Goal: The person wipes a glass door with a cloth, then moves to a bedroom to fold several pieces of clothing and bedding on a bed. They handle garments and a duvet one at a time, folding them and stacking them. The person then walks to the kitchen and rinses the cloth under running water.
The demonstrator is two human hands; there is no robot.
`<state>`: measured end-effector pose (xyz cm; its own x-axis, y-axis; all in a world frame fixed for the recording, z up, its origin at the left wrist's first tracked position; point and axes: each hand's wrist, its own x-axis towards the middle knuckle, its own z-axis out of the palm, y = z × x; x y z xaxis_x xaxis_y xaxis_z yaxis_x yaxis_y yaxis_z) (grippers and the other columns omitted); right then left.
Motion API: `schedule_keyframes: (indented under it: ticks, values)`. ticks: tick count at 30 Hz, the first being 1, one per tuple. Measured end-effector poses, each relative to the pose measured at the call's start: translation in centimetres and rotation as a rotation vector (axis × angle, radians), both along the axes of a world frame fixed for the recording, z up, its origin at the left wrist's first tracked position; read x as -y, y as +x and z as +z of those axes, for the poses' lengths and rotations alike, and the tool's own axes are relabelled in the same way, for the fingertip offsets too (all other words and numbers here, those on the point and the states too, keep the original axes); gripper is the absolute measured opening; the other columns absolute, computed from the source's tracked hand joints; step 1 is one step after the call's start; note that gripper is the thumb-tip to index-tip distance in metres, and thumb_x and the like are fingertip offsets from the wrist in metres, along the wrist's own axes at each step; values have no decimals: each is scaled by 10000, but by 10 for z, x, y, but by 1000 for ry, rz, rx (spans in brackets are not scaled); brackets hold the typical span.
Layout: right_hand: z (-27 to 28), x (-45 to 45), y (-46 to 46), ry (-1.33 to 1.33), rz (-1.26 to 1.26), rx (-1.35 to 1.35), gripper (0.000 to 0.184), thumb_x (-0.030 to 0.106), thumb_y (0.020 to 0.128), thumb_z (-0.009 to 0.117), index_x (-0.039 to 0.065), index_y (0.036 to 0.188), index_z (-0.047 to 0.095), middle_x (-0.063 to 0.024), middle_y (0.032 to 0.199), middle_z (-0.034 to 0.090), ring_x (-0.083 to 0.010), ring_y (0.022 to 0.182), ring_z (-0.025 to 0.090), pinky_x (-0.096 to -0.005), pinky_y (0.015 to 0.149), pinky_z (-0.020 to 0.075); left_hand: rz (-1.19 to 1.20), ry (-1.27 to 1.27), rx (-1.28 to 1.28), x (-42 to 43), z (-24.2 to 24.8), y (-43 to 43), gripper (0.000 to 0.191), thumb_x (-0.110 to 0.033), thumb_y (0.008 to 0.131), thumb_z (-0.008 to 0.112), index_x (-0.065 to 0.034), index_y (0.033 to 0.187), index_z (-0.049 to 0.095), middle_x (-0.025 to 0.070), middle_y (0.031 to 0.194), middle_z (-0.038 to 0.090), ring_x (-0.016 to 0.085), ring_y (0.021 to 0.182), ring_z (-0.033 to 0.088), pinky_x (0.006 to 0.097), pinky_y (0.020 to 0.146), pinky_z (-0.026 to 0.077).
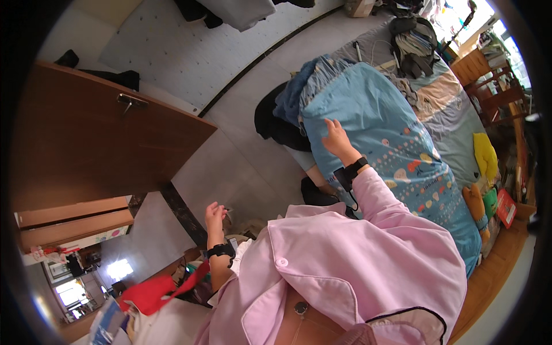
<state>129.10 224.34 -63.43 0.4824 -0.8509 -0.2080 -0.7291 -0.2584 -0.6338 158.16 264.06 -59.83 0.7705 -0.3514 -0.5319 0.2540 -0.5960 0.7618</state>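
My right hand [336,138] is over the blue patterned quilt [388,146] on the bed, its fingers apart and holding nothing; whether it touches the cloth I cannot tell. A black band with a small device circles that wrist. My left hand [215,215] is raised at the lower left above the floor, empty, with fingers partly curled and a black band on the wrist. Beyond the quilt's near edge lie a bunched blue fleece cloth [291,101] and a black cloth item [276,125].
A brown door [108,142] stands ajar at left. On the bed are a backpack [414,45], a yellow cushion [485,155] and an orange plush toy [474,207]. A red cloth [148,295] lies at lower left. A wooden chair [496,97] stands beyond the bed.
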Motion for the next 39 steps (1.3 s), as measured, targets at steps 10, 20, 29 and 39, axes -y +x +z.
schedule_keyframes:
  ticks: [10,20,29,39]
  values:
    - [-76,101,122,165,332,-402,747,316,784,678,326,1444,329,-78,1568,189,-486,1331,322,-577,1025,354,-7,11,102,78,18,76,372,-148,948,557,-31,1293,482,112,1105,617,174,943,620,314,864,487]
    - [-196,153,129,213,607,-339,988,462,672,767,-23,1416,336,-262,1463,327,-398,1386,264,-441,1134,269,260,-111,199,34,-13,162,289,-111,891,629,1,1153,578,113,1018,664,165,834,657,284,740,530]
    - [-179,217,181,26,1140,-648,469,354,744,667,18,1071,673,-246,1087,648,-339,1045,622,-439,864,499,533,-143,358,-69,-31,268,205,-103,881,639,-22,1068,616,55,923,655,142,786,639,260,684,497]
    - [-19,149,562,-9,798,-364,412,263,836,616,73,1202,608,-142,1047,676,-229,978,641,-339,864,488,769,162,337,-132,-41,311,228,-109,879,610,-14,1086,612,80,881,661,139,773,614,286,700,506]
